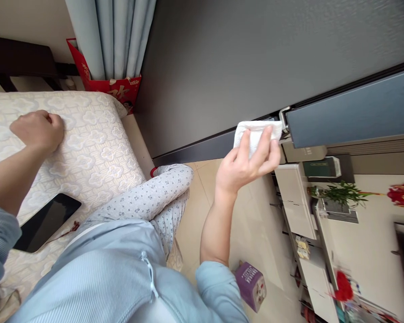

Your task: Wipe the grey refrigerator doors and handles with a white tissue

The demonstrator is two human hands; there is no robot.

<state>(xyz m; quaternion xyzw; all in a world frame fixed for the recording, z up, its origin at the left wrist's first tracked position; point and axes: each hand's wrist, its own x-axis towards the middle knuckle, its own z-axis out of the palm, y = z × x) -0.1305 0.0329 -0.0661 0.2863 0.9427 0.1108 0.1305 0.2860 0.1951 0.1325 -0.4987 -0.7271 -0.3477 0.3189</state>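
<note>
My right hand (247, 168) holds a folded white cloth (256, 130) with its fingers spread across it. The cloth lies against the edge of a dark grey door panel (242, 67), right beside a silver metal fitting (284, 120). Part of the fitting is hidden behind the cloth. My left hand (38, 130) is closed in a fist and rests on the cream quilted bed cover (97, 130). Nothing shows in that fist. Near my left forearm a black tablet (49, 222) lies on the bed.
A red paper bag (121, 89) stands beyond the bed, below the pale blue curtain (117, 36). On the tiled floor at right sits a purple box (251, 285). Farther right are white cabinets (296, 197) and a green plant (343, 193).
</note>
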